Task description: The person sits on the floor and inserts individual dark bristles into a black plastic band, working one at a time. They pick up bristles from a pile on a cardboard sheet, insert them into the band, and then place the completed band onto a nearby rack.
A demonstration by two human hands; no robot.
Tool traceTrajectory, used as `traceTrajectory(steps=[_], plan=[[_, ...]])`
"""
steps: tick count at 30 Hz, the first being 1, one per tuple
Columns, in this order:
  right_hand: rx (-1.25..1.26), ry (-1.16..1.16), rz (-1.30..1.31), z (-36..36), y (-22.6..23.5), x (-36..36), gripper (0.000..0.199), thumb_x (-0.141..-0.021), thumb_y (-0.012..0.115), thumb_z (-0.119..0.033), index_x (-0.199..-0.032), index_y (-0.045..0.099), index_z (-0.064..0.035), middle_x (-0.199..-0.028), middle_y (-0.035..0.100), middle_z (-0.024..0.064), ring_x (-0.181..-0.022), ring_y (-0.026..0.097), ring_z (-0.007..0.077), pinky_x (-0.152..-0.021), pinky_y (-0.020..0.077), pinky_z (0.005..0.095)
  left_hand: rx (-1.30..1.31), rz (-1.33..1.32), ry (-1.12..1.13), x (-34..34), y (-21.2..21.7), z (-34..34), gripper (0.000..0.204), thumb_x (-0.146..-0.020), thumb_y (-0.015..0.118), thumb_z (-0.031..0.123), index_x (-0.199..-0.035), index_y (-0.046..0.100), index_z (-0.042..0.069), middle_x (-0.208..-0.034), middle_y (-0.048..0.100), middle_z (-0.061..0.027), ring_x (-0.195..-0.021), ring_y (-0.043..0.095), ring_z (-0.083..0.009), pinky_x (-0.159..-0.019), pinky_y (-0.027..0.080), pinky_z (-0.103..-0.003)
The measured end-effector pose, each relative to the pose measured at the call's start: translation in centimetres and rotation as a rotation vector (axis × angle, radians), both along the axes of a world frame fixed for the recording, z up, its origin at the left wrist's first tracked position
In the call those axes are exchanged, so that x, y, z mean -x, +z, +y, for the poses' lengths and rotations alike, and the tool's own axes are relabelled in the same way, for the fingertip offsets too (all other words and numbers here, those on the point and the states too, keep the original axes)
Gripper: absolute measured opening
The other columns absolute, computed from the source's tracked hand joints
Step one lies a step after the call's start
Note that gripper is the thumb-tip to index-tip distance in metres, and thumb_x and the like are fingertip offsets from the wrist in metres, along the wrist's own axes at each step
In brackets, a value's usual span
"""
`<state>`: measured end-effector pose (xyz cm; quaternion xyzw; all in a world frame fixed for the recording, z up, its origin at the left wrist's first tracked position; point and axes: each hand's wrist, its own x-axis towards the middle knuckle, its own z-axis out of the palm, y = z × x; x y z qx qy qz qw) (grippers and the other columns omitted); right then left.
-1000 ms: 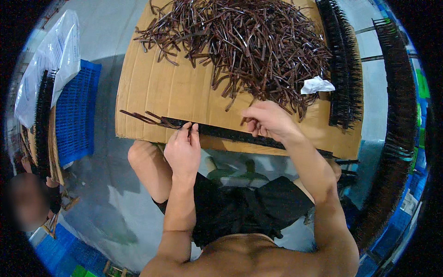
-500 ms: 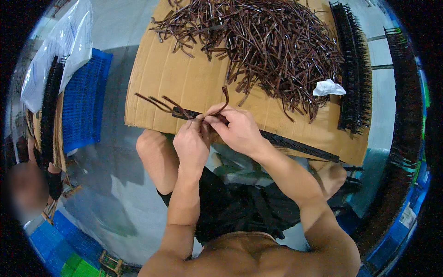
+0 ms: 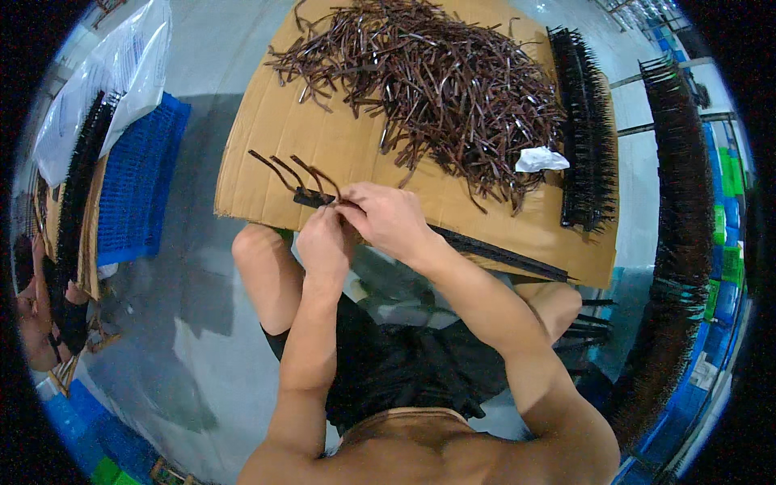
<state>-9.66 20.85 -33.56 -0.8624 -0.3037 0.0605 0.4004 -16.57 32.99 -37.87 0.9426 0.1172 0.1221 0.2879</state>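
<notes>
A long thin black bar (image 3: 505, 254) lies slantwise along the near edge of the cardboard. From its left end several dark brown flexible strips (image 3: 305, 170) stick out toward the upper left. My left hand (image 3: 325, 242) is closed on the bar just below these strips. My right hand (image 3: 390, 217) meets it there, thumb and fingers pinched together on a brown strip; only a short bit shows by the fingertips. The exact point of contact between strip and bar is hidden by my fingers.
A big pile of brown strips (image 3: 453, 97) covers the back of the cardboard sheet (image 3: 250, 166). Crumpled white paper (image 3: 541, 159) and black bristly bars (image 3: 584, 133) lie at its right. Farther right stands a long bristly row (image 3: 683, 186). Leftward are a blue crate (image 3: 137, 190), a plastic bag (image 3: 121, 77) and another person (image 3: 32, 319).
The brown strip that curved up from my right fingers no longer stands above them. My right hand has come closer over my left. The whole view has shifted slightly.
</notes>
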Motion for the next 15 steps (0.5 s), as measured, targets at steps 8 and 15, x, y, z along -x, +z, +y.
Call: traceTrajectory(steps=[8, 15], plan=[[0.532, -0.258, 0.129, -3.8, -1.0, -6.9, 0.033, -0.089, 0.061, -0.030, -0.098, 0.060, 0.0018, -0.089, 0.069, 0.0183, -0.082, 0.068, 0.0326, -0.072, 0.0549, 0.0414, 0.053, 0.037, 0.045, 0.2, 2.5, -2.4, 0.020, -0.087, 0.062, 0.024, -0.091, 0.069, 0.006, -0.077, 0.068, -0.0136, -0.070, 0.066, -0.0325, -0.062, 0.052, -0.042], [0.640, -0.460, 0.004, -3.2, -2.9, -7.1, 0.032, -0.083, 0.062, -0.024, -0.094, 0.052, 0.0045, -0.081, 0.066, 0.0248, -0.079, 0.067, 0.0375, -0.069, 0.0538, 0.0455, 0.028, -0.048, 0.026, -0.8, 0.0, -1.7, 0.022, -0.088, 0.062, 0.025, -0.096, 0.069, 0.006, -0.089, 0.068, -0.0137, -0.079, 0.066, -0.0327, -0.069, 0.052, -0.042]])
